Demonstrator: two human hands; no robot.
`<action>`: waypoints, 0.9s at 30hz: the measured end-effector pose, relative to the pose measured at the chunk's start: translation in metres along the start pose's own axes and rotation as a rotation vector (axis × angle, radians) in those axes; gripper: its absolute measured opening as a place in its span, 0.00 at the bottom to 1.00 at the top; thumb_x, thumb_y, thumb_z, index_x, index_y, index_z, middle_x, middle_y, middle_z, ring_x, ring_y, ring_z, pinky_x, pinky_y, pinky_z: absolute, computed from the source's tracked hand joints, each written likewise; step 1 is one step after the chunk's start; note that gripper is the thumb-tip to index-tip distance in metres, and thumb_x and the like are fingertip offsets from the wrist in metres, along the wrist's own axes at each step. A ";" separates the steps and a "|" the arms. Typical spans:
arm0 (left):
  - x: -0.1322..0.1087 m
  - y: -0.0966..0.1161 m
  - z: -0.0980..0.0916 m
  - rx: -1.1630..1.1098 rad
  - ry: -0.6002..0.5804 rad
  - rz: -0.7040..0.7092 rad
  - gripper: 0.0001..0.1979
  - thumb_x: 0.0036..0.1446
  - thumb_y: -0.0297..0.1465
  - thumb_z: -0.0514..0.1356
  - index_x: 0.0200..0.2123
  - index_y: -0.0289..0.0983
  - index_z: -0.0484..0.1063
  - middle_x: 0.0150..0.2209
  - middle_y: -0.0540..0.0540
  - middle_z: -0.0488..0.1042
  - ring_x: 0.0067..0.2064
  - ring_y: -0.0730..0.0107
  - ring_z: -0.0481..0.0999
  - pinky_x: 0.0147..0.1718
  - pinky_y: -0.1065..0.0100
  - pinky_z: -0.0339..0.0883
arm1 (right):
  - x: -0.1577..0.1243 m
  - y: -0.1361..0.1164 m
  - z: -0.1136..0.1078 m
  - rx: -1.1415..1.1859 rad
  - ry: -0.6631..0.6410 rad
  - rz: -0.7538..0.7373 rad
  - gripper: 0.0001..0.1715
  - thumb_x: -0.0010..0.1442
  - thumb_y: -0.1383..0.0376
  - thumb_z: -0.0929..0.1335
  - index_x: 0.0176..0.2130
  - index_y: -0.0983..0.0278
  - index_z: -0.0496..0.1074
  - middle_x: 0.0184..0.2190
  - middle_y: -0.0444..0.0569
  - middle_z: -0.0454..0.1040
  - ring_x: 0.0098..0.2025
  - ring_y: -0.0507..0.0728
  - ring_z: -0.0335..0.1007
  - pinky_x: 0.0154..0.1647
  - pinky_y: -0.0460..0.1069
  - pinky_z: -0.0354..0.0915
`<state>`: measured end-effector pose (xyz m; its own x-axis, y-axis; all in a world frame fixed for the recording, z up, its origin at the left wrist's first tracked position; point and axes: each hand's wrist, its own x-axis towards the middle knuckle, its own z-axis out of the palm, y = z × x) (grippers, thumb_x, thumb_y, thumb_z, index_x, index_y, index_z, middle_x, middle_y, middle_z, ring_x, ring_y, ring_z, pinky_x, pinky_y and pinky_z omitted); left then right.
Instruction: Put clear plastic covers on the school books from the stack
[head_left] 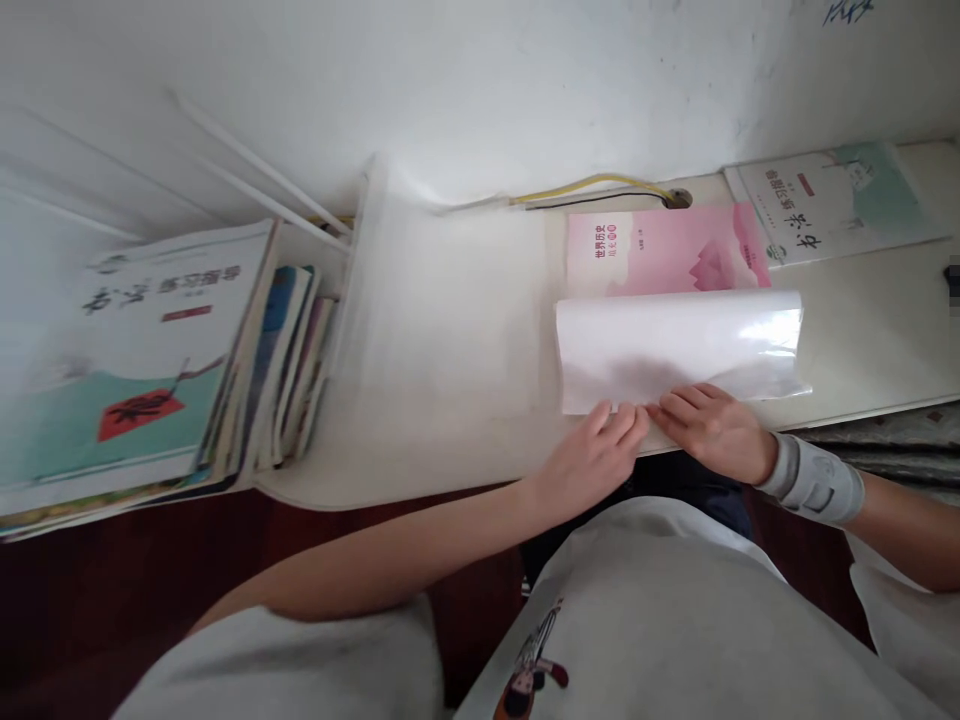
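Note:
A pink book (660,250) lies on the narrow white desk, its upper part showing. Over its near part lies a glossy whitish sheet (675,340) that looks like plastic film, bright with reflections at the right end. My left hand (600,450) is closed at the near edge of this plastic sheet, fingertips pinched together. Close beside it, my right hand (709,425), with a grey band on the wrist, has its fingers curled on the same edge. The two hands almost touch at the fingertips. Whatever lies under the fingers is hidden.
A stack of books (165,370) stands at the left beside a white rack (255,165). Another booklet (832,205) lies at the back right. A yellow cable (600,183) runs along the wall into a hole. The desk's front edge (450,480) is close to my body.

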<state>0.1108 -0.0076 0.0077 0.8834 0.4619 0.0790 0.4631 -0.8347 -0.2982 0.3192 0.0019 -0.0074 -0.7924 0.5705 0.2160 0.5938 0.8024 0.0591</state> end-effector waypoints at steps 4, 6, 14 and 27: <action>0.001 0.017 0.002 0.055 -0.001 -0.091 0.15 0.61 0.22 0.50 0.48 0.27 0.71 0.45 0.38 0.72 0.45 0.62 0.69 0.41 0.63 0.60 | 0.000 -0.001 0.000 0.033 0.005 -0.003 0.15 0.63 0.71 0.61 0.46 0.69 0.72 0.36 0.54 0.72 0.38 0.57 0.66 0.37 0.53 0.61; 0.001 0.019 0.004 0.078 0.011 -0.111 0.15 0.61 0.22 0.49 0.47 0.27 0.72 0.45 0.38 0.73 0.44 0.62 0.69 0.40 0.63 0.60 | 0.000 0.000 0.001 0.028 0.005 -0.016 0.15 0.63 0.71 0.61 0.46 0.70 0.72 0.36 0.54 0.73 0.38 0.58 0.66 0.37 0.53 0.61; -0.010 0.005 0.008 -0.076 -0.042 -0.113 0.17 0.62 0.22 0.48 0.52 0.29 0.67 0.43 0.38 0.73 0.44 0.64 0.69 0.38 0.63 0.60 | -0.004 0.002 0.003 0.100 0.012 0.012 0.18 0.61 0.72 0.62 0.50 0.69 0.71 0.38 0.55 0.73 0.41 0.58 0.66 0.40 0.53 0.61; -0.060 -0.011 0.007 -0.056 -0.011 -0.334 0.17 0.58 0.19 0.51 0.49 0.31 0.68 0.33 0.44 0.73 0.36 0.65 0.70 0.35 0.64 0.60 | -0.006 0.005 0.001 0.093 0.019 -0.004 0.18 0.60 0.73 0.61 0.49 0.68 0.71 0.40 0.54 0.74 0.43 0.59 0.65 0.43 0.53 0.62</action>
<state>0.0520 -0.0238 -0.0008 0.6814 0.7156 0.1536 0.7305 -0.6515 -0.2048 0.3266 0.0025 -0.0093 -0.7917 0.5642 0.2342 0.5740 0.8183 -0.0306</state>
